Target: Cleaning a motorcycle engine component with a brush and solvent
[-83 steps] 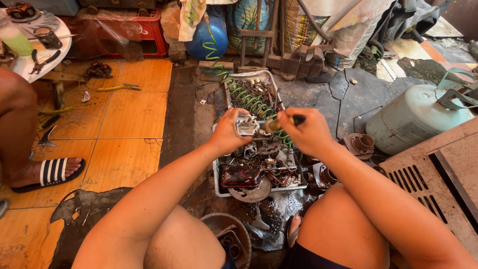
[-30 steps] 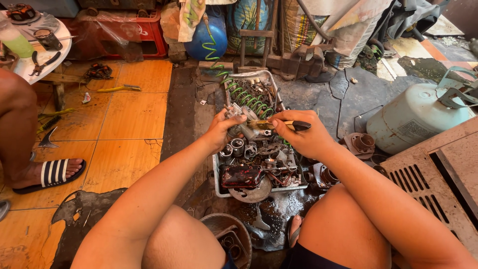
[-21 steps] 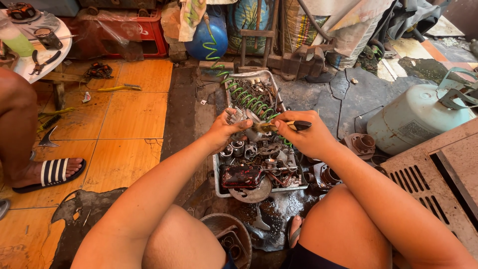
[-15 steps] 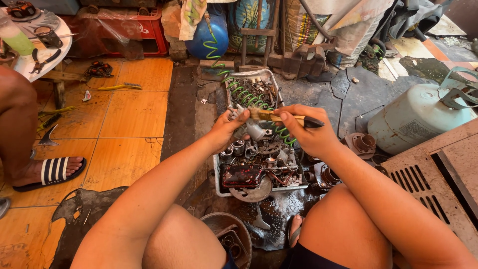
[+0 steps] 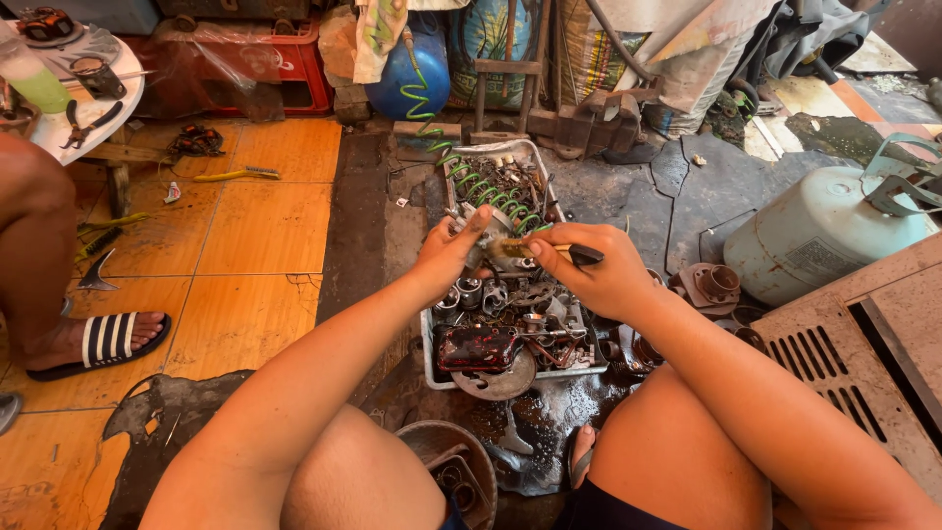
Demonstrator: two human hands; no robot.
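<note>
Parts crowd the tray [image 5: 429, 345]; orange tiles [image 5: 265, 226] leftward lie open.

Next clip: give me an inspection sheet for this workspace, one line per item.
Surface: dark oily floor beside orange tiles.
Job's things: left hand holds a small metal part; right hand works a brush on it, over a tray of greasy metal parts.
Clutter: round bowl of parts, pale gas cylinder, metal grille.
Grips: both hands closed on their items.
Cables: green coiled hose.
Surroundings: another person's sandalled foot, red crate, blue tank.
</note>
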